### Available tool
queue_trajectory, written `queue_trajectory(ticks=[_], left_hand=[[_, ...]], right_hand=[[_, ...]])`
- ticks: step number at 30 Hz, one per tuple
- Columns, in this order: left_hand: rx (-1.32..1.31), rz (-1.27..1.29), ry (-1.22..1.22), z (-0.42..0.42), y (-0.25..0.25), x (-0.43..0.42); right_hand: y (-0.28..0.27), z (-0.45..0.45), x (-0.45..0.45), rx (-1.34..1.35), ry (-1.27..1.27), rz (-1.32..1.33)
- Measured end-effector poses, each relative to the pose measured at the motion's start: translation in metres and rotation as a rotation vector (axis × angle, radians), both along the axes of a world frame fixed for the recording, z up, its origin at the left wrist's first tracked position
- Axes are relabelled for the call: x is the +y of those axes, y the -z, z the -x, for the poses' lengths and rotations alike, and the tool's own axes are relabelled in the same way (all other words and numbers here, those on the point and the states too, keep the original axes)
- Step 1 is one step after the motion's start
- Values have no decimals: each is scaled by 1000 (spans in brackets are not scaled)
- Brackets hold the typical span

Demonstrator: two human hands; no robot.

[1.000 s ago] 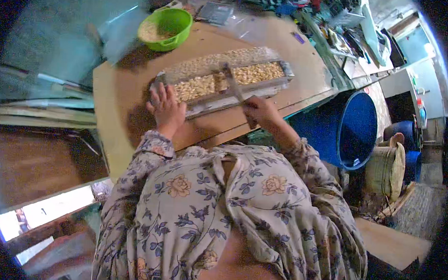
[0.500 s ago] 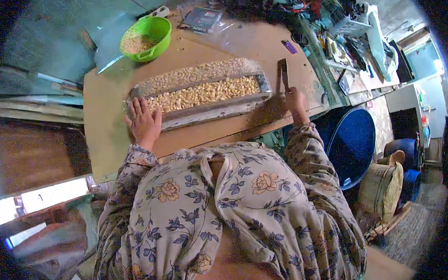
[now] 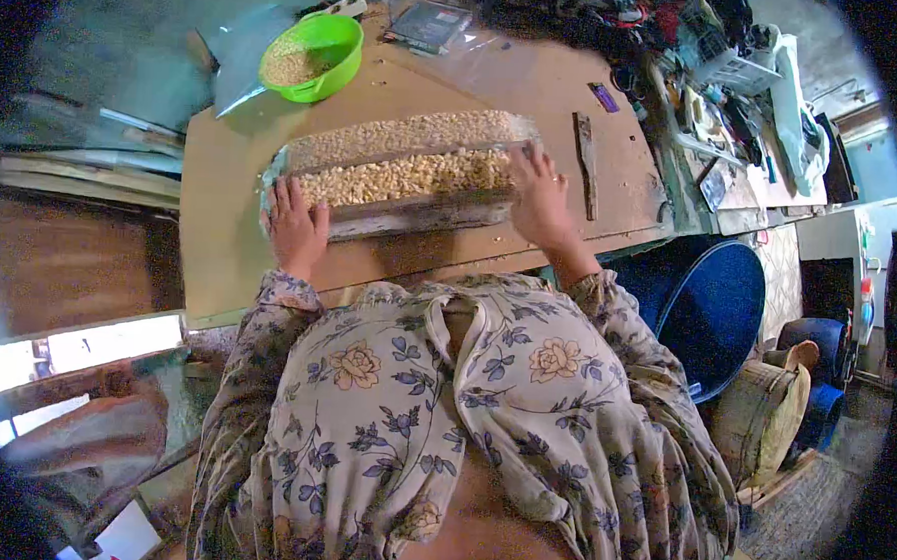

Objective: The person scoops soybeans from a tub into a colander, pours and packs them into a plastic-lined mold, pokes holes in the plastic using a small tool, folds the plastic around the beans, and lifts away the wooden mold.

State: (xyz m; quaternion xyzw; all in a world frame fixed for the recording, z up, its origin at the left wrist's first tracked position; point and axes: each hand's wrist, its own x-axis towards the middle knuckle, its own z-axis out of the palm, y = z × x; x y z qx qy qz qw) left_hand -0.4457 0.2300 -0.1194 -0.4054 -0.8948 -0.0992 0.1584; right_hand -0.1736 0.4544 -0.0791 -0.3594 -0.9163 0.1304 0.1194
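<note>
A long wooden trough [image 3: 421,215] on the table holds a layer of pale yellow puffed grains [image 3: 403,178]. Along its far side runs a second strip of grains [image 3: 395,138], seemingly under clear plastic. My left hand [image 3: 299,228] rests at the trough's left end, its fingers stretched out and slightly apart. At the opposite end, my right hand [image 3: 544,199] touches the corner with fingers extended and nothing in its grasp. Right of that hand lies a narrow, dark flat stick [image 3: 586,166], flat on the table.
A green basin [image 3: 339,75] with more grains stands at the back left. Behind the trough lies a dark flat packet [image 3: 428,27]; a small purple item [image 3: 604,97] is at the right. Clutter fills the side table [image 3: 723,182]. A blue barrel [image 3: 713,302] stands below the right edge.
My right hand has let go of the stick, now lying on the table, and has moved left onto the trough's right end. My left hand stays at the left end.
</note>
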Motion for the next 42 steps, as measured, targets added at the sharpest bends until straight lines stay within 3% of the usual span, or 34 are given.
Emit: queue_trajectory(ticks=[5,7,21,27,33,35,39,42], left_hand=[[15,22,2,1,1,2],[35,22,26,2,2,1],[32,10,187,3,-10,-1],[1,11,240,-2,-15,3],[-112,-19,491,-10,-33,-3],[-266,-108,658,-4,-48,-11],[-316,-55,625,18,-54,-34],[-350,-94,583,41,-30,-42]], right_hand=[[14,-10,17,-79,127,-75],[23,-14,13,-248,135,-127],[23,16,-10,-176,74,-149],[15,29,-18,-294,56,-132],[6,31,-25,-154,-45,-73],[-18,15,-23,-116,-43,105],[-7,-26,4,-85,-55,32],[18,-32,20,97,-273,-116]])
